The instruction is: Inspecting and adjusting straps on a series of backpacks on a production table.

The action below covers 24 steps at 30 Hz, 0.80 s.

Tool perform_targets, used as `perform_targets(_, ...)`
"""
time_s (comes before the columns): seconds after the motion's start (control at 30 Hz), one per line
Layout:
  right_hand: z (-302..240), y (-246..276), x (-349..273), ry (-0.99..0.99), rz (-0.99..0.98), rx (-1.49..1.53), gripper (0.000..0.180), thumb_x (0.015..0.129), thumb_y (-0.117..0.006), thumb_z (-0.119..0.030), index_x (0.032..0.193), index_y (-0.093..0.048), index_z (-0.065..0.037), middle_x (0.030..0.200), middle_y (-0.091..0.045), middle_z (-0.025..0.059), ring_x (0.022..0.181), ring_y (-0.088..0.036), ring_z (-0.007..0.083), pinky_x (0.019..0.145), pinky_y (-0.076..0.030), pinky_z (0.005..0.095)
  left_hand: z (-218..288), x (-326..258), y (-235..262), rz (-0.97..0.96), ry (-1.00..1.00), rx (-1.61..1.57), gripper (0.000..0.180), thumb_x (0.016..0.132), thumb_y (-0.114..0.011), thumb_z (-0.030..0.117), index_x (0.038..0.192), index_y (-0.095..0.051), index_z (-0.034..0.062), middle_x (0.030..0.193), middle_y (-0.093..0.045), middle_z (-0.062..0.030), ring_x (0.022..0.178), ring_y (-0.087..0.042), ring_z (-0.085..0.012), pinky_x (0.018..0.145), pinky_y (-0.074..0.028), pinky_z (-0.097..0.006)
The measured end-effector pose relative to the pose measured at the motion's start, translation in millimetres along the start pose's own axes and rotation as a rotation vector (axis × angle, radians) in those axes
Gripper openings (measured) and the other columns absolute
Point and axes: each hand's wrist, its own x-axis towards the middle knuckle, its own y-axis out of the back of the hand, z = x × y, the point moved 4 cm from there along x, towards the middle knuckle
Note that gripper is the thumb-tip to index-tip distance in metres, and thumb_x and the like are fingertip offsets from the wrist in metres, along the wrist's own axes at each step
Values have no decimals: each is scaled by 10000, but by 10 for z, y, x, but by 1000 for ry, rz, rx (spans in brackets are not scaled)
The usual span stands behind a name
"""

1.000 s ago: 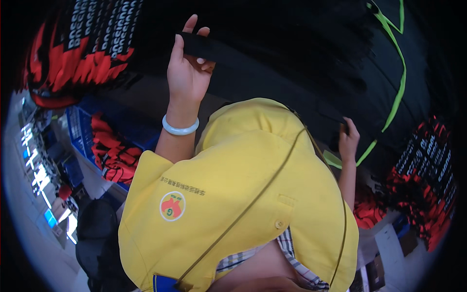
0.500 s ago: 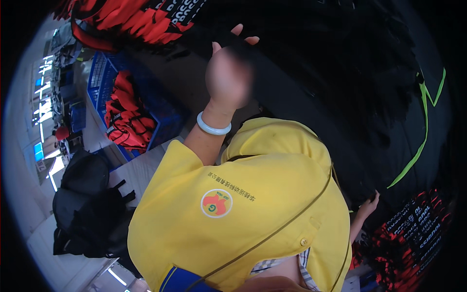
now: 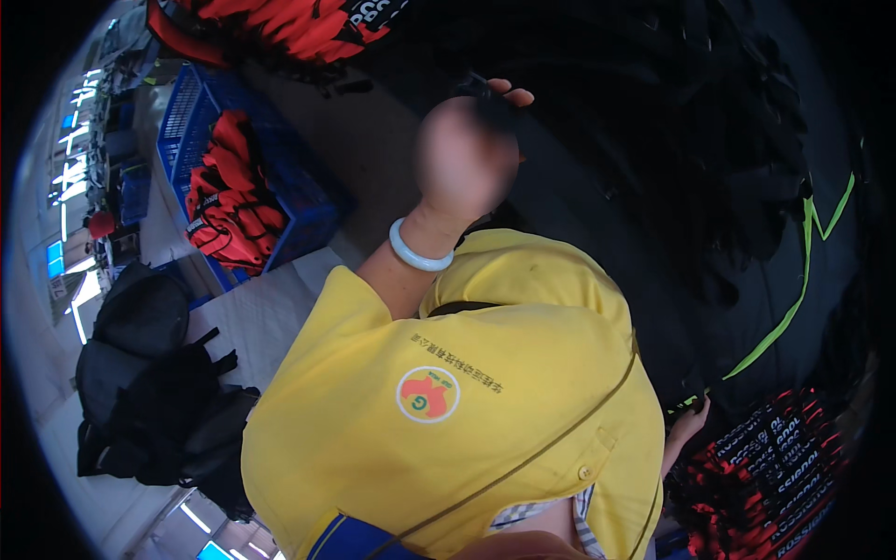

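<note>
1. Your left hand (image 3: 467,154), palm blurred, has partly curled fingers around a black piece (image 3: 495,110) by the dark cloth (image 3: 607,196)
2. Your right hand (image 3: 689,427) is near a green strip (image 3: 773,331) and red-and-black pieces (image 3: 770,471); its opening and hold I cannot tell

Left hand (image 3: 467,159): smeared by blur
Right hand (image 3: 689,425): dim, clearer outline
Light strips (image 3: 85,299): white glare, far left of both hands
Black cloth (image 3: 597,168): murky between the hands
Outer edges: bowed, black corners
</note>
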Motion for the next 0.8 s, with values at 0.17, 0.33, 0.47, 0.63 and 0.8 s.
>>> perform_targets(0.17, 126, -12, -12, -53, -61, -10, 382, 822, -481, 46, 1193, -570, 18, 1062, -640, 198, 972, -614, 287, 878, -450, 352, -47, 15, 20, -26, 56, -241, 269, 898, -500, 238, 1091, -541, 55, 1234, -546, -139, 812, -564, -169, 778, -496, -317)
perform_targets(0.33, 361, -23, 23, -172, -355, 172, 133, 845, -610, -26, 956, -669, 17, 724, -606, -10, 663, -520, 67, 620, -403, 213, 58, 111, 185, 213, 15, 106, 283, 892, -622, 293, 1055, -592, 63, 1054, -644, -126, 693, -604, -127, 644, -527, -257)
perform_targets(0.47, 529, 14, -51, -283, -549, 294, 124, 825, -661, -20, 945, -675, 10, 754, -622, -16, 684, -544, 74, 648, -419, 219, 222, 172, 373, 388, 25, 527, 258, 877, -669, 347, 923, -614, 99, 873, -675, -56, 465, -440, -29, 451, -397, -158)
perform_targets(0.63, 618, 141, -118, -414, -599, 392, 165, 808, -656, 2, 967, -692, -26, 827, -649, -13, 755, -575, 77, 724, -435, 218, 250, 188, 520, 528, 70, 653, 233, 855, -699, 306, 881, -647, 80, 589, -432, 92, 494, -438, -15, 492, -424, -180)
perform_targets(0.8, 617, 343, -52, -471, -655, 313, 173, 803, -669, -29, 970, -707, -49, 848, -647, -35, 810, -563, 70, 781, -410, 220, 224, 210, 470, 556, 9, 636, 190, 850, -694, 265, 864, -648, 81, 614, -494, 78, 507, -448, -20, 547, -479, -204)
